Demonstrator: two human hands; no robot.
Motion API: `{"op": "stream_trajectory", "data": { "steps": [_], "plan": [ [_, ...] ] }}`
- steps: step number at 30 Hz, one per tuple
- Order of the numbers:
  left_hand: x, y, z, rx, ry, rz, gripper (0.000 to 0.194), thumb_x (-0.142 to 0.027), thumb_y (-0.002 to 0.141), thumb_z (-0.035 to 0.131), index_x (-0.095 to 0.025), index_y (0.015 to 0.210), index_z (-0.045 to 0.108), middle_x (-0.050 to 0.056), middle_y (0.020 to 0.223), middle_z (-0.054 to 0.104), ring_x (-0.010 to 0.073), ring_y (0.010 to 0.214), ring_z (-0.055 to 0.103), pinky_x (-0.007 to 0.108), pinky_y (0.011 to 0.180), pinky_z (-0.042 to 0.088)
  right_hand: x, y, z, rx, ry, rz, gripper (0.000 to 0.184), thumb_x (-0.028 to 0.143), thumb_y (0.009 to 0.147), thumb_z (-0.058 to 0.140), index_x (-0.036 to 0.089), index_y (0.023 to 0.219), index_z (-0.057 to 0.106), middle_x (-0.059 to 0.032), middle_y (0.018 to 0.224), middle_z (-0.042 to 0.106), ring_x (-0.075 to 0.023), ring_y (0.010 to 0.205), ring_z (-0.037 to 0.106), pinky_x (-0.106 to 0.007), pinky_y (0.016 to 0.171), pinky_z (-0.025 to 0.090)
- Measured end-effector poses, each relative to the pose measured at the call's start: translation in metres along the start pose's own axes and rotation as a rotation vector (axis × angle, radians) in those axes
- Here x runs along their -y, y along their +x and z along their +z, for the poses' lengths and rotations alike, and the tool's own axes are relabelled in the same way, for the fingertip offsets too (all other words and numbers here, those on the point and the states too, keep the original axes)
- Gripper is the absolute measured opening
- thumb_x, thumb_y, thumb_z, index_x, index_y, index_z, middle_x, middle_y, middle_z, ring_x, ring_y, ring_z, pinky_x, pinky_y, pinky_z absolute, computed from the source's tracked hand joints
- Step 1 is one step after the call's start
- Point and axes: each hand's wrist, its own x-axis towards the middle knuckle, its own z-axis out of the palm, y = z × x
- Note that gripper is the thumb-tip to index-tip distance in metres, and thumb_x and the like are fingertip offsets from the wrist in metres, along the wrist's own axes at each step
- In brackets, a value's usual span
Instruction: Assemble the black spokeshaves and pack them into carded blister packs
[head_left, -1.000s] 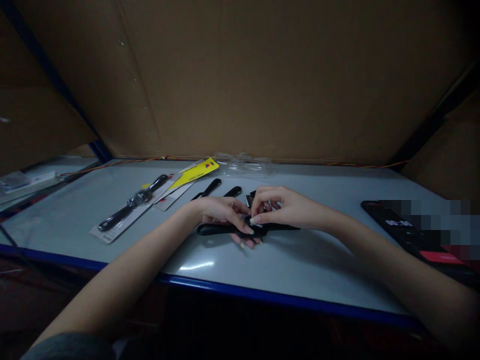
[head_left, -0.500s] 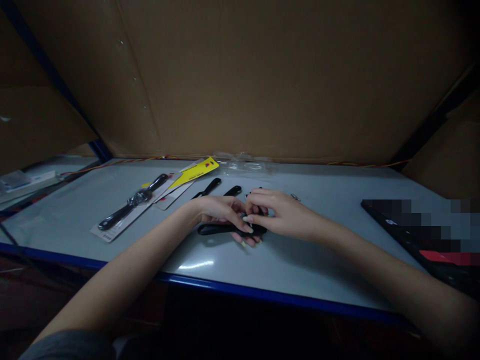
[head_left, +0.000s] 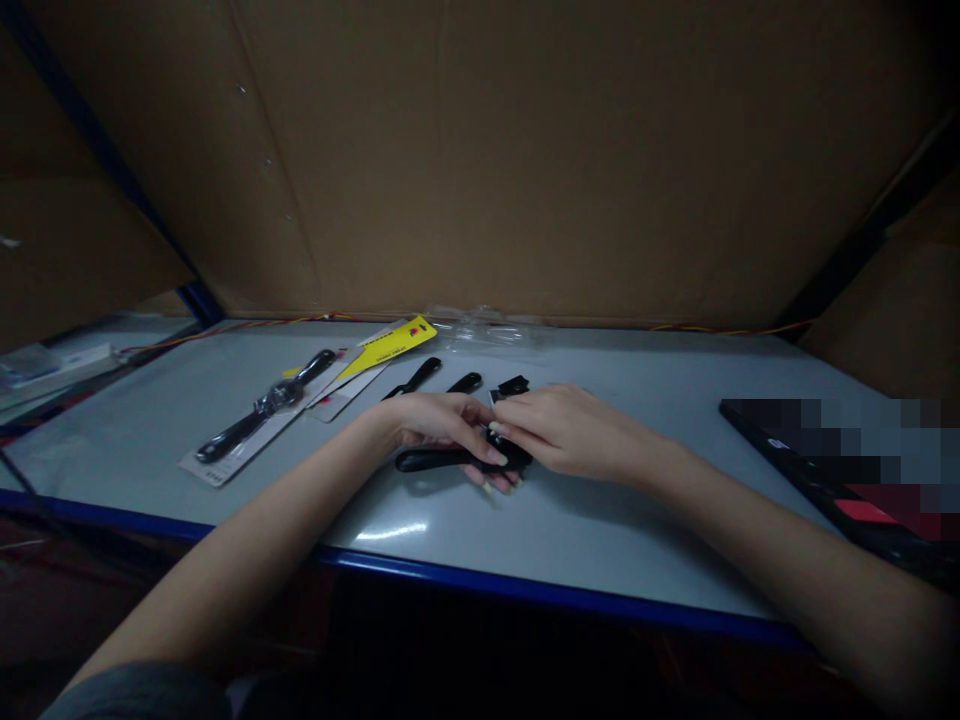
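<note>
A black-handled tool [head_left: 429, 460] is held just above the table, its rounded grip pointing left. My left hand [head_left: 457, 428] is closed around its other end, thumb on top and fingers underneath. My right hand [head_left: 574, 425] is closed at that same end, its fingertips pinched together near a small dark fitting. What they pinch is hidden. Just behind the right fingers lies a short black piece [head_left: 514, 384]. Two more black handles, one farther left [head_left: 424, 375] and one nearer the hands [head_left: 466, 382], rest behind my left hand.
Left of the hands, a black-handled tool in clear packaging [head_left: 266, 405] lies by a yellow card [head_left: 394, 345]. Crumpled clear plastic [head_left: 484, 328] sits against the cardboard back wall [head_left: 487, 170]. A dark device [head_left: 780, 445], partly pixelated, stands at right. The table's blue edge [head_left: 450, 575] runs along the front.
My right hand has turned and shifted slightly, exposing more of the black piece behind it and covering a small metal item. My left hand and the tool stay almost still.
</note>
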Motion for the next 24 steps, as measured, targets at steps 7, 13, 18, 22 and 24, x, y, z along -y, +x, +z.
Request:
{"op": "stream_trajectory", "data": {
  "steps": [7,13,18,22,24],
  "plan": [
    [-0.0023,-0.0014,0.0001,-0.026,-0.030,0.004,0.035,-0.016,0.069,0.074,-0.008,0.101,0.064,0.012,0.090,0.071,0.0187,0.083,0.069,0.023,0.066,0.055,-0.0001,0.0004,0.0033,-0.032,-0.079,0.002,0.026,0.026,0.092,0.035,0.016,0.079,0.054,-0.0030,0.071,0.061,-0.0109,0.058,0.047,-0.028,0.055,0.022],
    [-0.0007,-0.0013,-0.0033,-0.001,-0.022,0.027,0.036,-0.017,0.069,0.073,-0.007,0.102,0.063,0.015,0.092,0.070,0.0218,0.085,0.068,0.030,0.071,0.056,-0.0031,-0.0005,0.0035,-0.037,-0.098,-0.025,0.024,0.025,0.091,0.036,0.016,0.081,0.056,-0.0036,0.074,0.062,-0.0110,0.059,0.048,-0.028,0.054,0.021],
    [0.0011,-0.0007,-0.0040,-0.038,-0.019,0.044,0.025,-0.016,0.071,0.071,-0.008,0.094,0.064,0.012,0.087,0.071,0.0196,0.079,0.069,0.027,0.066,0.056,0.0008,-0.0013,0.0019,-0.001,-0.099,-0.024,0.023,0.024,0.090,0.038,0.016,0.077,0.056,-0.0024,0.071,0.062,-0.0107,0.058,0.048,-0.029,0.054,0.020],
    [0.0023,0.0004,-0.0032,-0.063,-0.025,0.030,0.024,-0.015,0.071,0.071,-0.008,0.092,0.064,0.011,0.084,0.071,0.0171,0.074,0.069,0.023,0.062,0.055,0.0043,-0.0002,0.0050,-0.006,-0.101,0.030,0.026,0.025,0.090,0.037,0.016,0.075,0.057,-0.0031,0.071,0.064,-0.0103,0.056,0.048,-0.030,0.053,0.018],
    [0.0026,0.0010,-0.0028,-0.092,-0.036,0.033,0.024,-0.013,0.069,0.071,-0.008,0.091,0.064,0.010,0.082,0.071,0.0153,0.071,0.068,0.021,0.061,0.054,0.0047,-0.0002,0.0057,0.004,-0.097,0.035,0.028,0.026,0.091,0.035,0.017,0.077,0.058,-0.0036,0.073,0.065,-0.0106,0.057,0.049,-0.029,0.054,0.018]
  ]
}}
